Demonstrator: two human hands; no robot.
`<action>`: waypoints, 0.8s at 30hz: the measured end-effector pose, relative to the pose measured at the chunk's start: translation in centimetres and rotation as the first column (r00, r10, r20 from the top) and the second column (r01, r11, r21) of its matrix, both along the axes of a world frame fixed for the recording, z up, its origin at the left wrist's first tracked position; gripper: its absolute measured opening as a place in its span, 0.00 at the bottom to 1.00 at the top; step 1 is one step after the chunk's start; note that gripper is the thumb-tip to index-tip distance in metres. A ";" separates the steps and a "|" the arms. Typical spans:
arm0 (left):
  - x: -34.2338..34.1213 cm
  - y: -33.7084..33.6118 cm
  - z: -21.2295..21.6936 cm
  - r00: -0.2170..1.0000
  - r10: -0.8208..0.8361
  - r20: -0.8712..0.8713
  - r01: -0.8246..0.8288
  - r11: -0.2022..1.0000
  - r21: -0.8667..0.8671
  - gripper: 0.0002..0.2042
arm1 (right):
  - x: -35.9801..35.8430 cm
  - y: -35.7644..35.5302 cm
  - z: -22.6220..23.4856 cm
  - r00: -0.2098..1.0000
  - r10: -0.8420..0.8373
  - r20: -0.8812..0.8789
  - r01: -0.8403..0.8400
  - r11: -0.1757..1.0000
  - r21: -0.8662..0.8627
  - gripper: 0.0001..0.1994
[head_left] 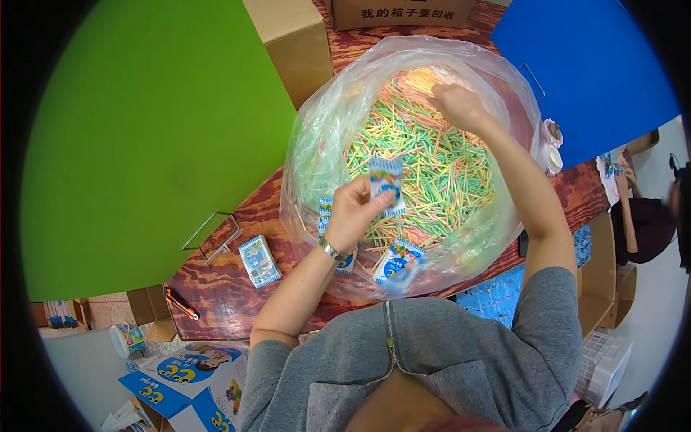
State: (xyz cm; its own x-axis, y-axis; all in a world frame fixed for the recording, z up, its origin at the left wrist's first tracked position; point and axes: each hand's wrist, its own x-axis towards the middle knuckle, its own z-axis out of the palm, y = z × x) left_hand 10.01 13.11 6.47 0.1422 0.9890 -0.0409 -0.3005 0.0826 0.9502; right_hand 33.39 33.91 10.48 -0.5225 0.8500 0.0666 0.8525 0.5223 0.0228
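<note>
Left hand (350,214) pinches a small blue-and-white paper packet (386,185) at the centre of the clear plastic bag (317,129); keep it upright. Right hand (457,104), fingers curled at one o'clock among the thin green, yellow and orange sticks (432,173), should gather few.

Left hand (350,214) pinches small packet (386,185); right hand (456,104) digs into sticks (432,169) in bag (317,129).
</note>
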 end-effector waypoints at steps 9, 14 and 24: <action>3.1 8.7 2.4 0.867 -0.004 0.498 -0.005 1.000 0.018 0.11 | 1.1 -6.7 1.1 0.731 -0.476 -0.489 -0.429 0.237 -0.872 0.17; 4.4 7.6 2.0 0.906 -0.269 0.327 0.282 0.959 0.006 0.10 | 0.5 -9.3 -1.2 0.497 -0.700 -0.512 -0.608 0.139 -0.781 0.09; 2.6 5.0 1.6 0.977 -0.149 0.154 0.128 0.982 0.137 0.10 | -1.2 -12.2 -0.5 0.546 -0.679 -0.491 -0.597 0.095 -0.796 0.08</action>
